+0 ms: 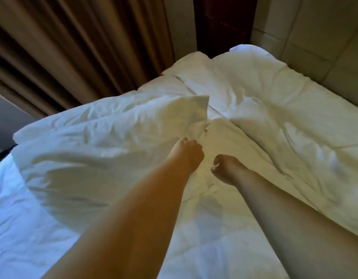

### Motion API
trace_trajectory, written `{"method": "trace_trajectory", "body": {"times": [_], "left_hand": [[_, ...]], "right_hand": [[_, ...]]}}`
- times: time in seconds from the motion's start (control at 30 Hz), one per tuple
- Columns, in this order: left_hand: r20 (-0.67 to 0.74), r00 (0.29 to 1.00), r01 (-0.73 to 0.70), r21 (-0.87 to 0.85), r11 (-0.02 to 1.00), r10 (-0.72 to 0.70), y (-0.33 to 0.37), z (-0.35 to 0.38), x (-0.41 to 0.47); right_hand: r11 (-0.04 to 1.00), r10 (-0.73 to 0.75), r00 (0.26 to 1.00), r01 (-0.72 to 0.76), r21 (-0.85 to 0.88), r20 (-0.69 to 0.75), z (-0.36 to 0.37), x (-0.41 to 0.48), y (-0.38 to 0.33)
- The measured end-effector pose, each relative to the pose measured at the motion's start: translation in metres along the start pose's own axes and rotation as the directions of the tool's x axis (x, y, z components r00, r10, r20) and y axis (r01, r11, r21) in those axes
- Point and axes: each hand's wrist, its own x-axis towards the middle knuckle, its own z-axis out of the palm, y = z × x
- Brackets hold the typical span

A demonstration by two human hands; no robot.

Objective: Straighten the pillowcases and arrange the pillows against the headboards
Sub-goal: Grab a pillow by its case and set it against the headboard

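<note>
Two hands: left hand (187, 153) grips pillowcase (97, 141), right hand (226, 171) curled, hold unclear. Straightening; next tug taut toward headboard (325, 43).

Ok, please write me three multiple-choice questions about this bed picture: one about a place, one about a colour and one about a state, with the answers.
1. Where does the curtain hang?
A. to the left of the bed
B. to the right of the bed
C. over the pillow

2. What colour is the pillow?
A. red
B. white
C. black

3. What is the left hand doing?
A. lying flat on the sheet
B. holding a phone
C. gripping the pillow's cloth

Answers:
1 A: its brown folds fill the upper left of the view.
2 B: its wrinkled cloth is plainly white.
3 C: its fingers are curled into cloth that bunches at the pillow's corner.
</note>
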Motion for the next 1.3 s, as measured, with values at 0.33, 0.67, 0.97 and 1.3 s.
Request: {"method": "trace_trajectory", "body": {"times": [0.33, 0.67, 0.97, 1.3], "left_hand": [[0.154, 0.986, -0.091, 0.22, 0.971, 0.057, -0.008, 0.043, 0.073], [0.246, 0.958, -0.182, 0.122, 0.976, 0.148, -0.017, 0.066, 0.052], [0.126, 0.977, -0.164, -0.079, 0.983, 0.173, -0.047, 0.099, -0.073], [-0.239, 0.971, -0.01, -0.167, 0.986, -0.031, -0.09, 0.099, -0.273]], "right_hand": [[0.969, -0.049, 0.988, 0.012, 0.246, 0.146, 0.059, 0.08, -0.002], [0.969, -0.024, 0.973, -0.034, 0.245, 0.229, 0.098, 0.077, -0.046], [0.986, -0.165, 0.977, 0.162, 0.029, 0.137, 0.133, -0.017, -0.103], [0.98, -0.181, 0.966, 0.163, -0.113, -0.182, 0.117, -0.167, -0.187]]}}
